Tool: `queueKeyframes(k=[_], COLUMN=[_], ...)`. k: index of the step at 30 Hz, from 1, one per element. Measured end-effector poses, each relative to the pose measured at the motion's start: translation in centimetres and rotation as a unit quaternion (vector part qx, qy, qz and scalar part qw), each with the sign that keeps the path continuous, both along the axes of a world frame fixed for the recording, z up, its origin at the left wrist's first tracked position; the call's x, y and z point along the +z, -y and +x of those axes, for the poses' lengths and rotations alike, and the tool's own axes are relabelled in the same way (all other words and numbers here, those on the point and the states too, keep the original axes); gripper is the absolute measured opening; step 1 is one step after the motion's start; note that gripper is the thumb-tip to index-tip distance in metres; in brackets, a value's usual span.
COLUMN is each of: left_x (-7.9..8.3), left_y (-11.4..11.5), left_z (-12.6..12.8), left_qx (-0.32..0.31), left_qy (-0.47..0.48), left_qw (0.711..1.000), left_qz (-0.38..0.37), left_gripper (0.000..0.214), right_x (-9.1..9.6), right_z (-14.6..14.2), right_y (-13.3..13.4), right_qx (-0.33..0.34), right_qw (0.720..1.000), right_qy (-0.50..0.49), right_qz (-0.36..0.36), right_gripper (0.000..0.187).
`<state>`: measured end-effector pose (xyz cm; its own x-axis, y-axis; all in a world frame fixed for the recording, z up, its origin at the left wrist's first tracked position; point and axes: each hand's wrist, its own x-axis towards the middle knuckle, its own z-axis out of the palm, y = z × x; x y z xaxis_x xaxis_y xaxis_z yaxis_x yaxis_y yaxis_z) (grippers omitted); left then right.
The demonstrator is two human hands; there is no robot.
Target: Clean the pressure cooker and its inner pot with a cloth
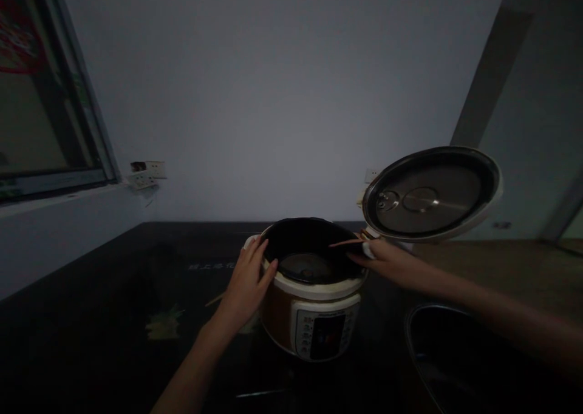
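An electric pressure cooker [277, 317] with a white rim and a button panel stands before me. Its round lid [421, 198] is tilted up at the right, metal underside showing. My left hand [246, 280] grips the left rim, fingertips and thumb over the edge. Reaching in from the right, my right hand [380, 256] has its fingers apart over the right rim, one stretched across the dark opening. A small white patch shows between its finger and thumb; I cannot tell what it is. Inside the cooker a round plate [305, 265] is dimly visible at the bottom.
A dark round pot [412, 335] sits at the lower right, under my right forearm. The glossy black countertop [113, 292] meets a pale wall [273, 98] behind. Wall sockets [155, 170] are at the left, near a window [40, 98]. The room is dim.
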<state>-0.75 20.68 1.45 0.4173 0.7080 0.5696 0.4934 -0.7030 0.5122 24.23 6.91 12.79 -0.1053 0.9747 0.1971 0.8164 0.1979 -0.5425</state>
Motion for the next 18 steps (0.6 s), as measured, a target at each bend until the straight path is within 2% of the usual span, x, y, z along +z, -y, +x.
queueKeyframes(k=[4,7,9,11,14,18], left_x=[0.0,0.0,0.1,0.2,0.4,0.5], left_y=[0.1,0.2,0.2,0.2,0.3,0.4], left_z=[0.0,0.0,0.0,-0.1,-0.2,-0.3], left_qx=[0.018,0.026,0.028,0.026,0.025,0.025], left_qy=[-0.054,-0.067,-0.07,-0.072,-0.073,-0.072], left_qw=[0.998,0.997,0.997,0.997,0.997,0.997], left_qz=[-0.009,0.0,0.006,0.009,0.007,0.003], left_gripper=[0.07,0.071,0.07,0.069,0.069,0.066], right_x=[-0.5,0.2,0.8,1.2,1.3,0.8], right_z=[-1.2,-1.3,-1.2,-1.2,-1.2,-1.0], right_y=[-0.7,-1.4,-2.6,-4.3,-6.7,-8.7], right_qx=[0.087,0.099,0.097,0.113,0.14,0.143], right_qw=[0.991,0.984,0.976,0.957,0.913,0.87], right_qy=[0.05,0.072,0.097,0.127,0.172,0.196], right_qz=[-0.092,-0.128,-0.169,-0.237,-0.342,-0.428], right_gripper=[0.039,0.031,0.035,0.041,0.047,0.04])
